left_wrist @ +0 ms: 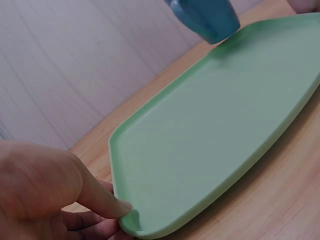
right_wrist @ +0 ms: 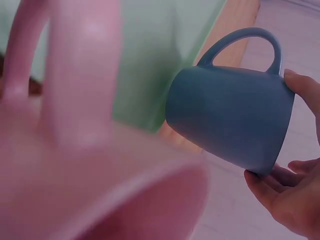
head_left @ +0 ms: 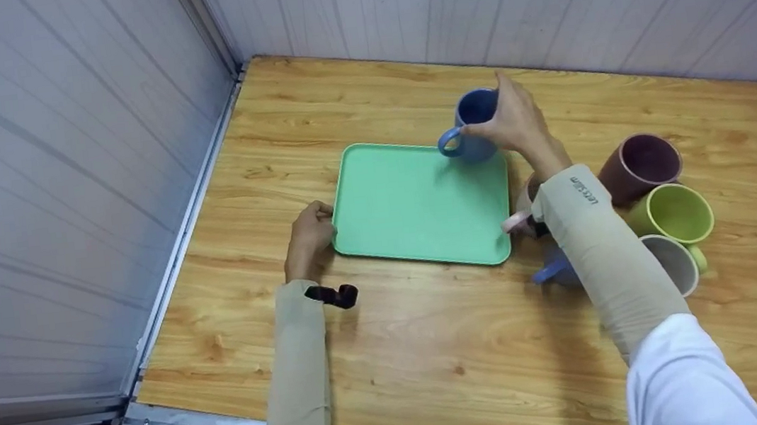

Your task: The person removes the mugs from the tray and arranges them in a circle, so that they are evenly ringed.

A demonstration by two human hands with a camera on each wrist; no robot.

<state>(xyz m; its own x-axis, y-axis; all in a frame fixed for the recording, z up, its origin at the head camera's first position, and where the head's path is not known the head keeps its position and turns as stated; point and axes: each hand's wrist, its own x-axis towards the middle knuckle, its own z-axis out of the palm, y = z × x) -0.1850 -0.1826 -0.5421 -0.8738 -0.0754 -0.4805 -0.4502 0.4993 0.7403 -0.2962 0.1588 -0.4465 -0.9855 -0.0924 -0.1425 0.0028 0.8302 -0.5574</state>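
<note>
My right hand grips a blue mug by its rim, thumb on the handle side and fingers across. In the left wrist view the blue mug hangs over the far edge of a green tray, apart from its surface. The tray lies flat on the table. Its near-left edge is pinched by my left hand, with the thumb on the rim. Close below my right wrist stands a pink mug, partly hidden by the sleeve in the head view.
Right of the tray, a maroon mug, a yellow-green mug and a white mug stand close together. Another blue mug is mostly covered by my right forearm. Panel walls border the wooden table at the back and left.
</note>
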